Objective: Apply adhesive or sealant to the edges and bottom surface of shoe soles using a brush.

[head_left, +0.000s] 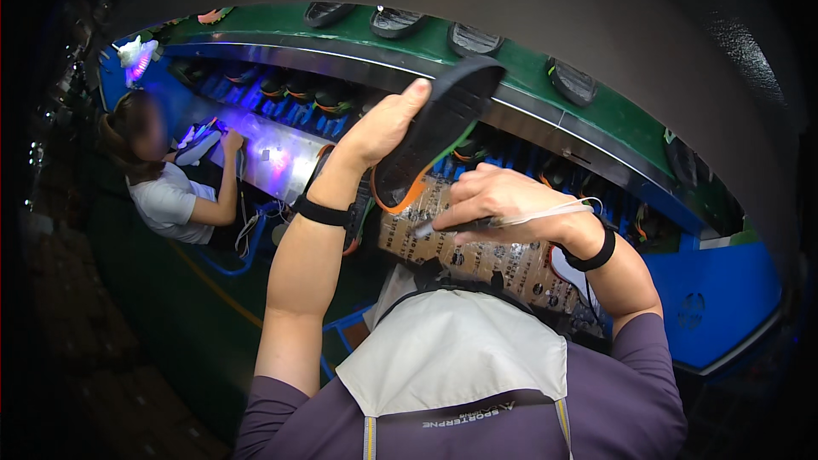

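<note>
Raised in front of me, my left hand grips a black shoe sole along its left side, the thumb pointing up. The sole stands tilted, its lower end rimmed in orange and its right edge green. Below and right of it, the fingers of my right hand are curled round a slim pen-like tool with a pale tip. That tip sits just under the sole's orange end, seemingly apart from it. A thin white cord loops by my right hand. Both wrists wear black bands.
A work surface covered in printed brown tape lies beneath my hands. Beyond runs a green conveyor belt carrying several dark soles, with a metal edge. Several shoes fill the shelf underneath. At left, a co-worker handles a shoe under violet light.
</note>
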Motion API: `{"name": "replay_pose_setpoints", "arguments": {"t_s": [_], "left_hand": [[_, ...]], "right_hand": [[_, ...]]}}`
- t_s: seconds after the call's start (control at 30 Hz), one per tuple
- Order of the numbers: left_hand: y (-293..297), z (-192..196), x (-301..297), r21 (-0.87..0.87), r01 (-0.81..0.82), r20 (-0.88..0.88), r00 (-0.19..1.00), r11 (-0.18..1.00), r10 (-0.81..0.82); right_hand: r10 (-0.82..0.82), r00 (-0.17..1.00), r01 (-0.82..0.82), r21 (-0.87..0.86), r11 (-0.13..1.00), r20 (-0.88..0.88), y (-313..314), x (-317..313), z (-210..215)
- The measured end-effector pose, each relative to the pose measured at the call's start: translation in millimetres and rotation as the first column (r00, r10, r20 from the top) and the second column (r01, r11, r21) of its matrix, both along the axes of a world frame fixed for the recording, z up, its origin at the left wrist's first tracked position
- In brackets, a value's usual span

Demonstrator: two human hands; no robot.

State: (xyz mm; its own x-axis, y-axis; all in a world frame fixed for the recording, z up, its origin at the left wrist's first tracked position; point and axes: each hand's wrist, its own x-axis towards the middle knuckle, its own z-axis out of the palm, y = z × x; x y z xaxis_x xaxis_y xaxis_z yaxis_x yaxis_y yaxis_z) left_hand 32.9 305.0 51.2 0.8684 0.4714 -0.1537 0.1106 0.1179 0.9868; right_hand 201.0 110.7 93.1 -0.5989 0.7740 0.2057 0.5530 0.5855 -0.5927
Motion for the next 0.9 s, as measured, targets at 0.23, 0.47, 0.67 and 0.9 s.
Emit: {"name": "replay_pose_setpoints", "arguments": {"t_s": [0.23, 0.47, 0.67, 0.9], "left_hand": [[-28, -114, -74, -0.559, -0.207, 0.444, 0.743, 0.803, 0.501], [-89, -249, -155, -0.966, 0.013, 0.062, 0.981, 0.258, 0.181], [-117, -268, -113, -0.995, -0.075, -0.055, 0.966, 0.068, 0.254], [-117, -200, -80, -0.963, -0.030, 0.122, 0.836, 0.268, 0.536]], "right_hand": [[-0.553, 0.704, 0.518, -0.210, 0.829, -0.446, -21, 17, -44], [-0.837, 0.355, 0.564, -0.618, 0.548, -0.417, -35, 9, -121], [-0.860, 0.412, 0.560, -0.661, 0.499, -0.301, -19, -15, -140], [-0.828, 0.419, 0.629, -0.538, 0.561, -0.373, 18, -43, -117]]}}
